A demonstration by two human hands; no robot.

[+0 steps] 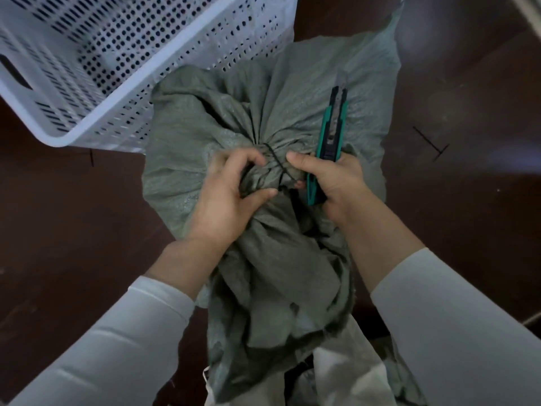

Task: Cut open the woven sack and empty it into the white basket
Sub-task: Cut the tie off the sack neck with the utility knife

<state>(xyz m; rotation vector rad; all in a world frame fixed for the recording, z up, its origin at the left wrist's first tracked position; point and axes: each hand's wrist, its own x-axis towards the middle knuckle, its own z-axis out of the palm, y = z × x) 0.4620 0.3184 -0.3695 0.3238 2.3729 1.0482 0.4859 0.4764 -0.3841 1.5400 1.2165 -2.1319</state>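
Woven sack (pixel 205 118) neck gripped by left hand (pixel 231 191) | utility knife (pixel 329 142) clenched in right hand (pixel 333 183) | cloth judged soft, floppy | best held beside black tie (pixel 276 162)

Dark floor (pixel 73 230), white basket (pixel 96 121), woven sack (pixel 205 118)

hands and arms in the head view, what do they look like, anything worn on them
Both arms wear long, snug, plain white sleeves, the left sleeve and the right sleeve, each ending partway down the forearm, short of the wrist. The left hand and right hand are bare: no gloves, rings or watch visible.
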